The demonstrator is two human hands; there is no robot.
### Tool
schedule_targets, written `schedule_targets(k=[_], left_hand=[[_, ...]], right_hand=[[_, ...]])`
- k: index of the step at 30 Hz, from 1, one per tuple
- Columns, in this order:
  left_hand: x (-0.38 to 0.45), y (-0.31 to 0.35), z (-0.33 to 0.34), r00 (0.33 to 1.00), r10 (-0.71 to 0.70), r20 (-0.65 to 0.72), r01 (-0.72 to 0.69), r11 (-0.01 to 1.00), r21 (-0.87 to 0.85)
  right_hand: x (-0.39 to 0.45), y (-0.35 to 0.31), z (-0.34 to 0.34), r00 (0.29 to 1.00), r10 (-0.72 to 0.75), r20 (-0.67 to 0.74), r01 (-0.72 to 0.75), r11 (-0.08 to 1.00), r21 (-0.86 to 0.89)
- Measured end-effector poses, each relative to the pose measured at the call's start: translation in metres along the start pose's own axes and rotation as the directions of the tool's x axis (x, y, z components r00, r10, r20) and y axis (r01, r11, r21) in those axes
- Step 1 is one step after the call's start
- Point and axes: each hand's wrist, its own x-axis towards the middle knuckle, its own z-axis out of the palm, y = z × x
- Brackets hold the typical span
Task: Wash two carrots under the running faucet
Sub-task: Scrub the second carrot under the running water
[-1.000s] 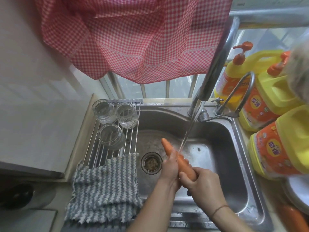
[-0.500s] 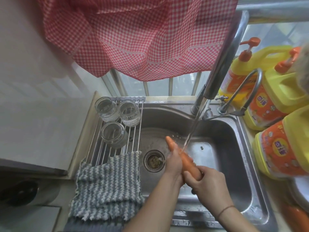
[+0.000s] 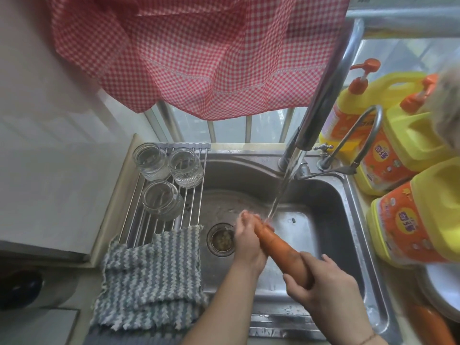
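Water (image 3: 281, 192) runs from the faucet (image 3: 321, 95) in a thin stream and lands on the far tip of the carrot (image 3: 278, 247) I hold over the sink (image 3: 323, 207). My right hand (image 3: 321, 290) grips the carrot's thick near end, fingers curled round it. My left hand (image 3: 246, 242) wraps its narrow far end, just where the stream strikes, beside the drain (image 3: 221, 239). The carrot slants from near right to far left, above the basin floor. A second carrot (image 3: 433, 324) lies on the counter at the near right, partly cut off by the edge of view. On the left a wire rack (image 3: 159, 220) spans the sink with three glass jars (image 3: 161, 200) on it and a striped cloth (image 3: 149, 277) draped over its near end. Yellow detergent bottles (image 3: 408, 220) stand to the right of the sink. A red checked curtain (image 3: 199, 51) hangs at the far side.
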Motion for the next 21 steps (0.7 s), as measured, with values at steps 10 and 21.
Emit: schedule_targets(k=[10,21], left_hand=[[-0.033,-0.009,-0.004,0.99,-0.094,0.102,0.074,0.979,0.189],[-0.019,0.005,0.008,0.951,-0.244,-0.188,0.267,0.958,0.109]], right_hand=[[-0.007,0.003,0.008,0.988,0.131,0.08,-0.138,0.986,0.097],[-0.024,0.014,0.03,0.967,-0.209,-0.145,0.213,0.977,0.016]])
